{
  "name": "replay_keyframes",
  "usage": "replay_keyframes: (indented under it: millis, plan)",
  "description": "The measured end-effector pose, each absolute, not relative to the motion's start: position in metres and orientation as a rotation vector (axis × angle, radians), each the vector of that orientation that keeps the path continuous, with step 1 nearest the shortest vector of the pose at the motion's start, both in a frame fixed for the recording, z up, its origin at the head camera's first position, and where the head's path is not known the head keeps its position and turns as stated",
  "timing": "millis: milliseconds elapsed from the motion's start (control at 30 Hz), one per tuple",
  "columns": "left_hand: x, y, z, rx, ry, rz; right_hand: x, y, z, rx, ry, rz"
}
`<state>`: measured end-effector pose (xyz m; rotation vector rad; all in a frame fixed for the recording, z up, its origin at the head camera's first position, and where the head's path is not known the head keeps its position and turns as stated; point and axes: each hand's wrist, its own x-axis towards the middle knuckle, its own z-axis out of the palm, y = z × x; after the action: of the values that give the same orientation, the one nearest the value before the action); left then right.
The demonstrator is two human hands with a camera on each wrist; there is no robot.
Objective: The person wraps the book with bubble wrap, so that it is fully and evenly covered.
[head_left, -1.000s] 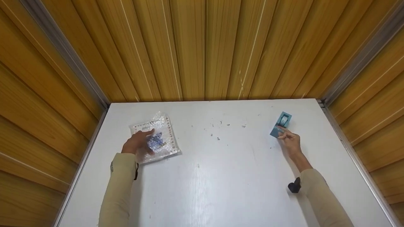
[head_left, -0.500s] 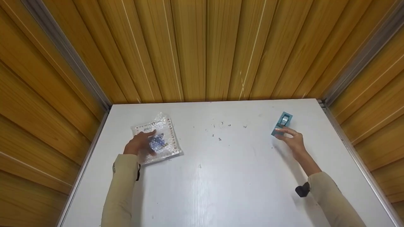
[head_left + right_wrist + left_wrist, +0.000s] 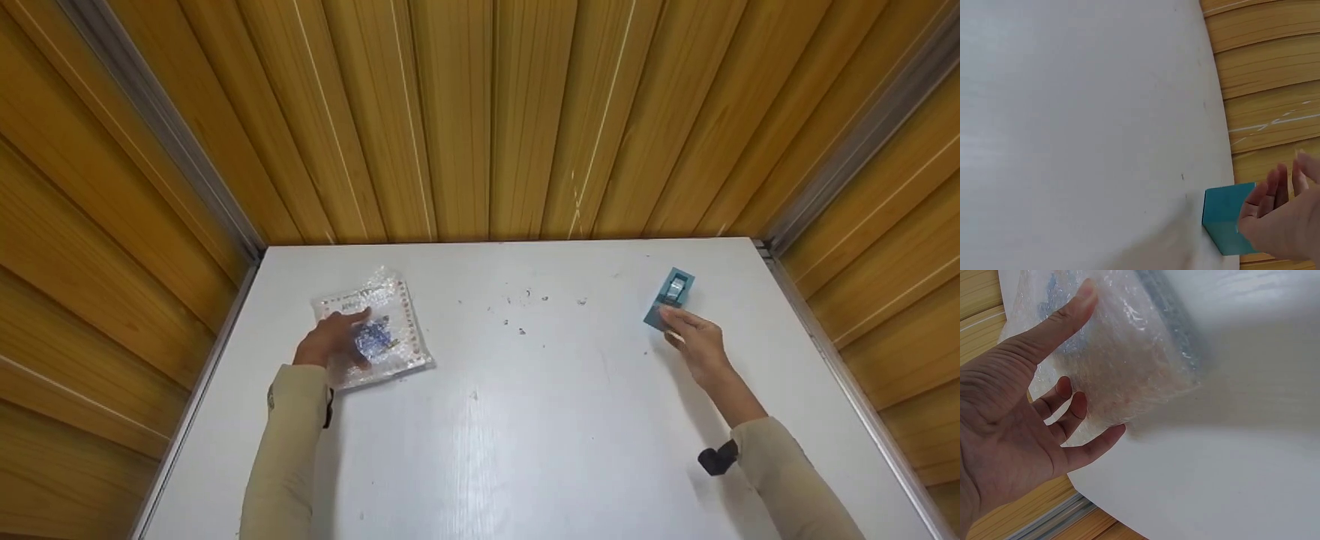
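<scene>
In the head view my left hand (image 3: 330, 341) rests on a flat packet in bubble wrap (image 3: 401, 330), its digits spread apart over the wrap. The left wrist view shows the same hand (image 3: 1027, 399) with one digit reaching over the clear wrap (image 3: 1129, 337) and several bent fingers near its edge. On the right, my right hand (image 3: 697, 341) is at the near end of a teal tape dispenser (image 3: 657, 315), thumb and fingertips close together. A roll of clear tape (image 3: 676, 287) sits in its far end. Whether the fingertips pinch tape is hidden.
The white table (image 3: 480, 435) carries small dark marks (image 3: 523, 331) near its middle. Wood-patterned panel walls (image 3: 487, 120) enclose its back and sides. A black wrist device (image 3: 718, 457) sits at the right sleeve.
My right thumb and fingers have come closer together at the dispenser's near end after standing apart half a second ago. My left hand stays on the packet.
</scene>
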<state>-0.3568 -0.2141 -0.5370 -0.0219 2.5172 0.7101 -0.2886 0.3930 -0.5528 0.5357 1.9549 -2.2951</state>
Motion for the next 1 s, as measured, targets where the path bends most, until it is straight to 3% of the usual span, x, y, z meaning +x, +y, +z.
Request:
replay_keyframes:
  millis: [300, 1000]
  plan:
    - [-0.3588, -0.2134, -0.5371, -0.027, 2.519, 0.701, -0.2835, 0.3915, -0.5469, 0.820, 0.917, -2.570]
    - [-0.3629, -0.2152, -0.5403, -0.062, 2.497, 0.699, -0.2849, 0.3917, -0.5492, 0.888, 0.862, -2.470]
